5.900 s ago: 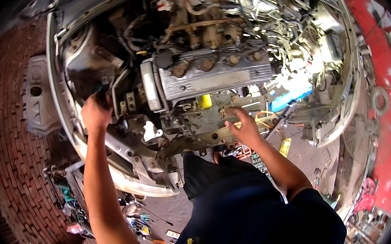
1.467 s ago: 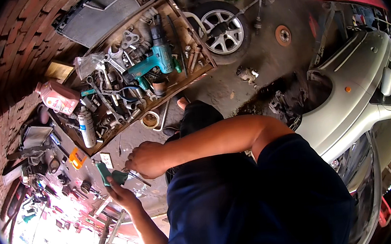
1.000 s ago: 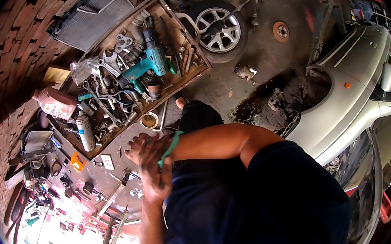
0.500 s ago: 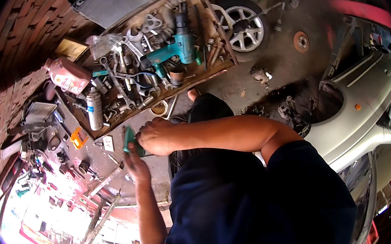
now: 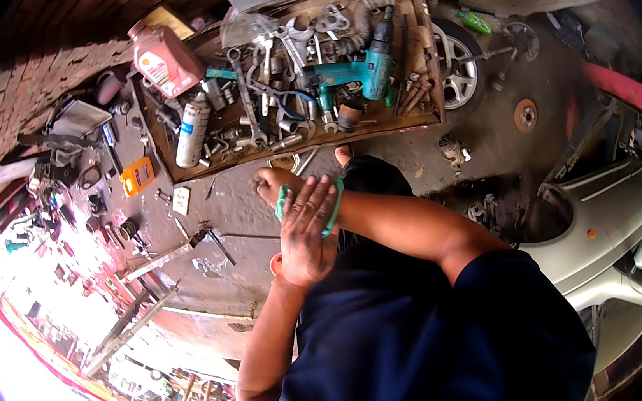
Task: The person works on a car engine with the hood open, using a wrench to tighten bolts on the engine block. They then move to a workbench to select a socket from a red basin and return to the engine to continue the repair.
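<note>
My left hand (image 5: 308,231) presses a green cloth (image 5: 333,219) against my right forearm, its fingers together over the cloth. Beyond it, my right hand (image 5: 274,185) has its fingers curled, and whether anything is inside them is hidden. Just above both hands is a wooden tray (image 5: 422,60) crowded with wrenches, sockets, a teal power drill (image 5: 361,71), an aerosol can (image 5: 192,132) and a pink plastic jug (image 5: 165,60).
A wheel (image 5: 458,57) and brake disc (image 5: 526,115) lie at upper right, a pale car body (image 5: 604,210) at right. A brick wall (image 5: 12,92) runs along the left, with scattered parts and an orange container (image 5: 137,175) on the floor.
The view has swung from an engine bay to the tool tray. My left hand has moved up onto my right forearm with the green cloth, and my right hand has shifted up and right.
</note>
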Motion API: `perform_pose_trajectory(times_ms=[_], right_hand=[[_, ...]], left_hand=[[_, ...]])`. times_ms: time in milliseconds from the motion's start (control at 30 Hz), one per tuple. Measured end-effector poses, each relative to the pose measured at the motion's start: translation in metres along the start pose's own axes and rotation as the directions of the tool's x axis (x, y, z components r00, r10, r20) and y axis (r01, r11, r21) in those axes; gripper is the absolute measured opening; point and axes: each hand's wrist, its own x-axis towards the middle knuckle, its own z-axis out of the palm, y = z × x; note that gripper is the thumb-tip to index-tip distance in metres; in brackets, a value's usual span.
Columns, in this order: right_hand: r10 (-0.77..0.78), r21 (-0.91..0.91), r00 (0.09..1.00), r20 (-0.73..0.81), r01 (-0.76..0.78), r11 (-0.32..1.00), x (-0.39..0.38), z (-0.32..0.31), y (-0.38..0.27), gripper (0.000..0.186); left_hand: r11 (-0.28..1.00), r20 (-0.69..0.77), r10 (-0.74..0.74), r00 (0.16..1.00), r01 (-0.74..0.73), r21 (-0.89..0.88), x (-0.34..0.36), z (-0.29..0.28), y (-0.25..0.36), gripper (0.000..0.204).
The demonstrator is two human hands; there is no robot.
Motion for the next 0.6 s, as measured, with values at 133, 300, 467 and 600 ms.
perform_pose_trajectory(times_ms=[133,300,467,600], right_hand=[[0.134,0.449,0.989,0.066,-0.15,0.881,-0.018,-0.004,-0.039,0.019],[-0.058,0.108,0.993,-0.098,0.068,0.992,-0.046,-0.015,-0.096,0.014],[-0.142,0.169,0.989,-0.047,0.148,0.974,-0.036,0.006,-0.084,0.013],[-0.32,-0.108,0.921,0.225,0.349,0.931,-0.056,0.017,-0.09,0.019]], left_hand=[[0.985,-0.072,0.034,0.997,-0.021,0.168,-0.037,-0.009,-0.032,0.06],[0.608,-0.512,-0.79,0.338,0.546,-0.577,-0.136,0.004,-0.105,0.051],[0.708,-0.6,-0.697,0.394,0.512,-0.486,-0.131,-0.021,-0.095,0.052],[0.943,-0.567,-0.327,0.756,0.224,-0.246,-0.082,-0.022,-0.049,0.048]])
